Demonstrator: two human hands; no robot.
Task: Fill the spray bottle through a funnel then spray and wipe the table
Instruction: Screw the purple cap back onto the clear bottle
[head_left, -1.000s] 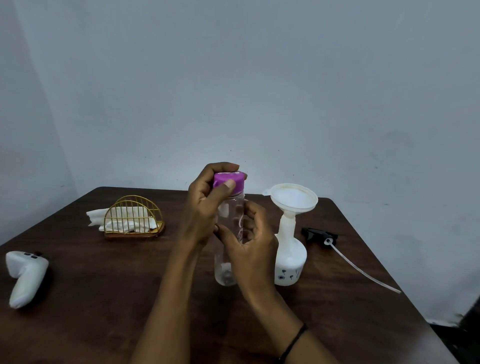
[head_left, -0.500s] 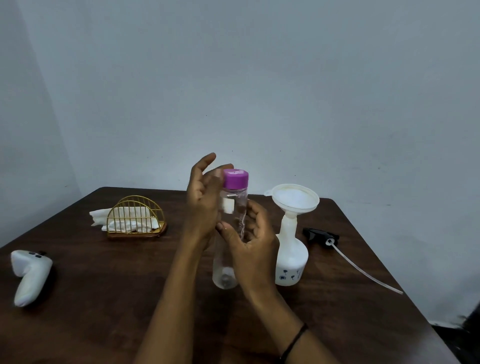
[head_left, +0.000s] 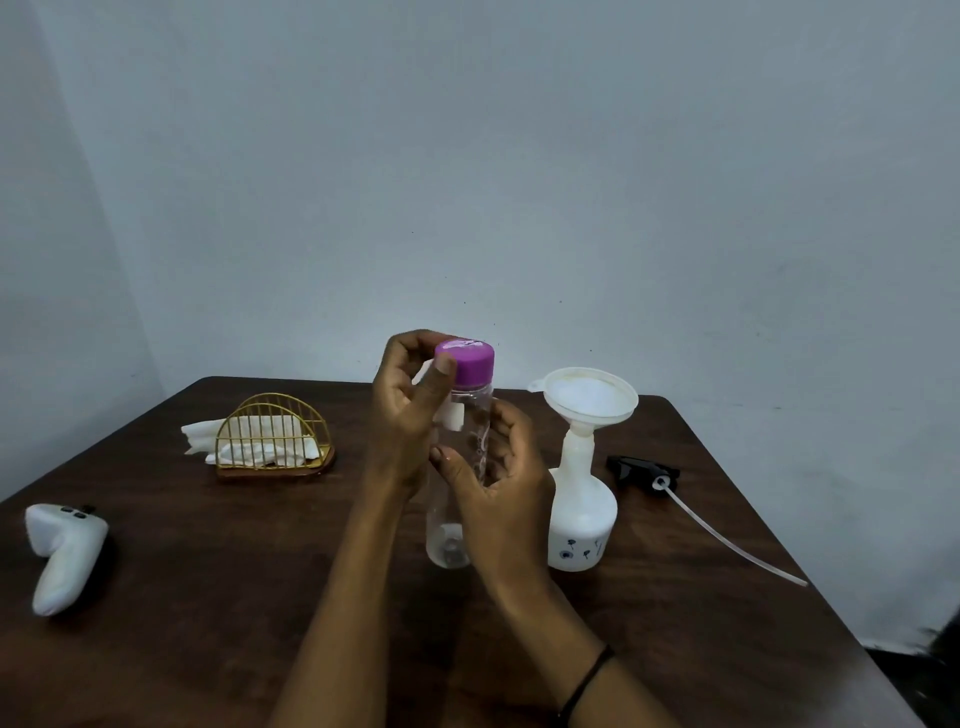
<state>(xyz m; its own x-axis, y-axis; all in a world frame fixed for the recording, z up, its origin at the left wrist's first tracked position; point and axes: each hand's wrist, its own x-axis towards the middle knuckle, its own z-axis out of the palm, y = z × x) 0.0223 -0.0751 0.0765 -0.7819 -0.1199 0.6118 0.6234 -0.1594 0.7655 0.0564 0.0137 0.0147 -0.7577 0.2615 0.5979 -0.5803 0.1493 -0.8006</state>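
We steady the clear water bottle (head_left: 460, 499) beside the funnel-topped spray bottle (head_left: 582, 525): right hand (head_left: 498, 483) wraps its slippery, light body, left hand (head_left: 410, 405) pinches the purple cap (head_left: 466, 364).

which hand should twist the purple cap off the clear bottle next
Left. The left hand already has thumb and fingers on the purple cap, while the right hand wraps the clear bottle, steadying it.

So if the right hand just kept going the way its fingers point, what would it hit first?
Nothing new: the right hand is curled around the clear bottle, fingers pointing left and up across it. Past the bottle they would probably meet the left hand at the purple cap, though depth is hard to judge.
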